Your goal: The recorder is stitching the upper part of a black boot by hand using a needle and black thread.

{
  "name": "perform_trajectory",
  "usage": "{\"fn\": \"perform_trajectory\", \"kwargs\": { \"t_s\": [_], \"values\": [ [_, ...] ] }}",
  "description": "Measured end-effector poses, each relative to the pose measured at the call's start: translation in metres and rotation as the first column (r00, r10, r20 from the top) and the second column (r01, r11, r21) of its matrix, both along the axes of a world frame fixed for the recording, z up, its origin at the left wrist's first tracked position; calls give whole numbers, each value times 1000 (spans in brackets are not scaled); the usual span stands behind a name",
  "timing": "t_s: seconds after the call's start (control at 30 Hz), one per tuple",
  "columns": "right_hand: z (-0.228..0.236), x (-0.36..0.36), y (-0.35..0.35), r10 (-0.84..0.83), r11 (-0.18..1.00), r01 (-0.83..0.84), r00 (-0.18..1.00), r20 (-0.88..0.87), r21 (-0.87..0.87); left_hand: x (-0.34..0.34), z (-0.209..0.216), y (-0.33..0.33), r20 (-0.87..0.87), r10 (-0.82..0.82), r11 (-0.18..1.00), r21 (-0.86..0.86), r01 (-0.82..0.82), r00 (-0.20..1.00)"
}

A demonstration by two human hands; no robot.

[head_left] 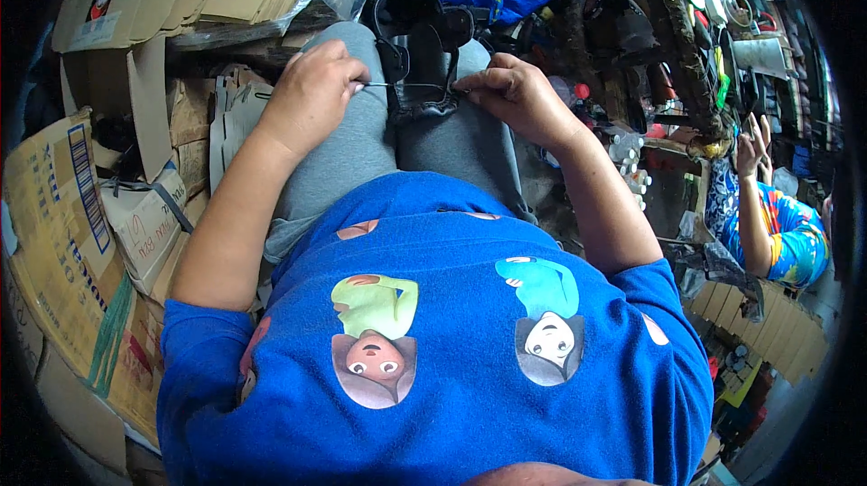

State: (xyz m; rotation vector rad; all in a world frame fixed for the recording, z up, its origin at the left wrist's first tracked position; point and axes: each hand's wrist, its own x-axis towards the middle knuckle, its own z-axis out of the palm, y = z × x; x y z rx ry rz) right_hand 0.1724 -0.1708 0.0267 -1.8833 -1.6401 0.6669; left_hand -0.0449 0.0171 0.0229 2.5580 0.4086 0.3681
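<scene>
Black shoe (417,52) sits wedged between the knees on the lap, around 12 o'clock in the shot. Left hand (312,93) has its grip pinched tight on a thin needle (379,84) that pokes toward the shoe. Right hand (517,93) pinches the shoe's edge at 1 o'clock. Cardboard boxes (72,215) pile up at 9.
</scene>
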Motion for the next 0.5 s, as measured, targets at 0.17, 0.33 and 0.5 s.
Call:
{"fn": "perform_trajectory", "kwargs": {
  "t_s": [0.17,0.33,0.5],
  "values": [
    [-3,-12,-6,-42,999,42,998,51,-4,-9,3,27,-122,-43,987,-157,23,992],
    [-3,-20,-13,-44,999,39,971,233,27,-22,1,43,-52,200,976,-79,-203,979],
    [1,-28,-17,-51,998,36,932,358,49,-12,21,-9,-31,37,974,-225,-43,999]
  ]
}}
